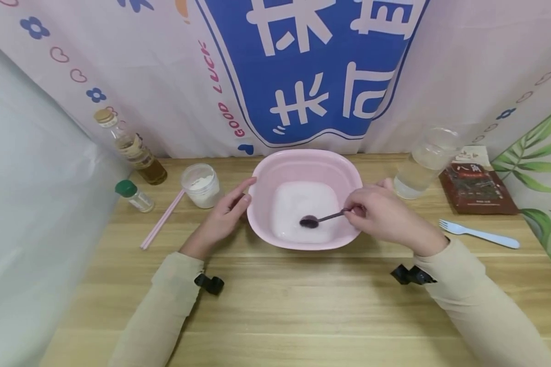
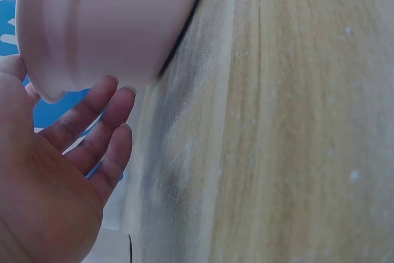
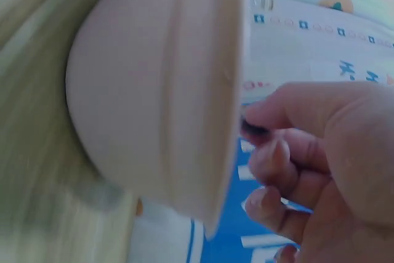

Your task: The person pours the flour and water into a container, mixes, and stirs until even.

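Observation:
A pink basin point(image 1: 275, 171) with white liquid in it stands mid-table. My right hand point(image 1: 380, 214) pinches the handle of a dark spoon point(image 1: 316, 219) whose bowl dips into the liquid. In the right wrist view, that right hand point(image 3: 320, 152) curls beside the basin's outer wall point(image 3: 154, 103). My left hand point(image 1: 226, 214) lies with straight fingers against the basin's left rim. Seen from the left wrist, the fingers point(image 2: 92, 121) touch the underside of the basin point(image 2: 104, 23).
Left of the basin stand a cup of white powder point(image 1: 202, 184), a green-capped jar point(image 1: 134, 195), an oil bottle point(image 1: 130, 148) and a pink straw point(image 1: 162, 219). To the right are a clear cup point(image 1: 424, 162), a brown packet point(image 1: 477, 186) and a white fork point(image 1: 479, 234).

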Motion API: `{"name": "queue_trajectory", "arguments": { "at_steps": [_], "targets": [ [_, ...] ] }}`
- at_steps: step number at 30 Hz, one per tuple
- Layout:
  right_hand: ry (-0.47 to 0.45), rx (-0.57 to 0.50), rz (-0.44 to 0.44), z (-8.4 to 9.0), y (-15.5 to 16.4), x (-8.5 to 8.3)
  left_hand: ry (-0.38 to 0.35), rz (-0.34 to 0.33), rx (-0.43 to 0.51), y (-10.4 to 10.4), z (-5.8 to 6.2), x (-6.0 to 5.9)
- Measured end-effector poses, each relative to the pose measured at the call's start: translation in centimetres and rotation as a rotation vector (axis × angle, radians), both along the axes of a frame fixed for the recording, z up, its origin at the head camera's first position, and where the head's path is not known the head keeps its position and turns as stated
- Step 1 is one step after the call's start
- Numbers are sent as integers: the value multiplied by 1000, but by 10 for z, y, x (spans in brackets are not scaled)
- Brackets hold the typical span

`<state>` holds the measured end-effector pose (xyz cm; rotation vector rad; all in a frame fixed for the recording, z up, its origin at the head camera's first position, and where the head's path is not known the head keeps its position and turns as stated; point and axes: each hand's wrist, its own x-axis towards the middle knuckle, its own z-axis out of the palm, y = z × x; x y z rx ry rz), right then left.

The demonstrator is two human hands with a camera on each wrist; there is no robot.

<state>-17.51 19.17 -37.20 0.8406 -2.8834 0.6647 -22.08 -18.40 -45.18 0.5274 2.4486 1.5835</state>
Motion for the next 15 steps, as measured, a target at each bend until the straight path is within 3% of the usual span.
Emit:
{"name": "queue_trajectory", "arguments": {
  "at_steps": [4,7,11,15],
  "targets": [
    [93,21,-91,3,12,1,0,4,-10,-1,1,1],
    [126,22,-101,2,16,-2,4,6,-23,-1,1,1],
    [110,7,-16,2,17,-3,11,-1,-28,-1,-1,0],
    [35,-29,84,0,9,-3,3,1,-19,-1,-1,0]
  ]
}}
